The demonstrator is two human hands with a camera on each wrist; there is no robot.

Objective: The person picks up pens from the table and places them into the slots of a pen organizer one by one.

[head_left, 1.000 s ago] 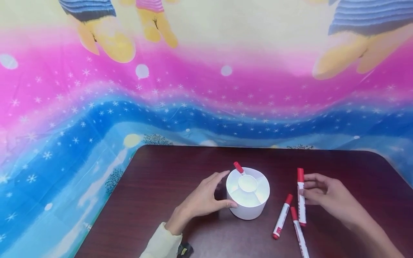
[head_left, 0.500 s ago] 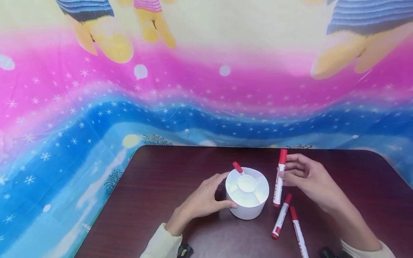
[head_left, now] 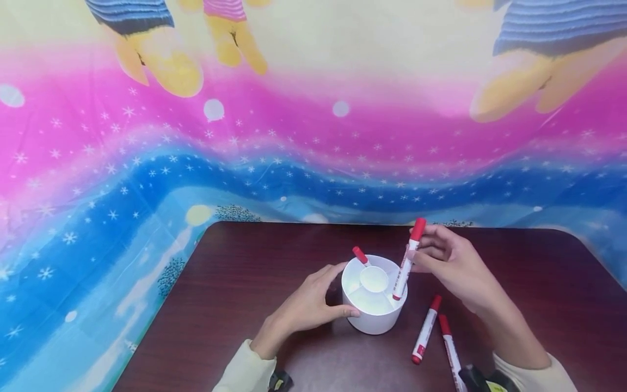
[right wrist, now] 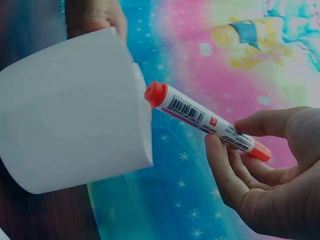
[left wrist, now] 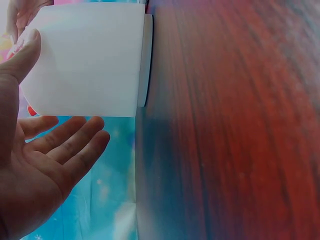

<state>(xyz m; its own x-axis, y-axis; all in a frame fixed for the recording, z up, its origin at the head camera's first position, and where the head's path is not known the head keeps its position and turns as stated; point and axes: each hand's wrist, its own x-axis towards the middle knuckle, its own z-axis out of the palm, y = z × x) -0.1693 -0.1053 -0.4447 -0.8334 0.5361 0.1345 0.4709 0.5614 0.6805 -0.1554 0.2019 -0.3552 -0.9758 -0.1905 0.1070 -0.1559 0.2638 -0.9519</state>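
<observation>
The right hand pinches a red-capped white marker between thumb and fingertips, gripping it high on the barrel so the lower end hangs free. That end points down over the right side of the white round holder, just at its rim, and the marker leans a little, cap uppermost. In the right wrist view the red end sits right against the holder's lip; I cannot tell whether it touches.

The left hand cups the holder's left wall, thumb on the near side and fingers curved round the far side, loosely spread, a light steadying hold rather than a hard grip. From the left wrist view the thumb lies on the white wall while the other fingers stand slightly off it.

The holder stands near the middle of the dark wooden table, towards its near edge. It is split into sections around a central cup, and another marker already stands in the far section, red cap poking out.

Two more markers lie flat to the right of the holder, close to the near edge: one angled, the other beside it, partly hidden by the right sleeve. A bright cartoon-printed cloth hangs behind the table.
</observation>
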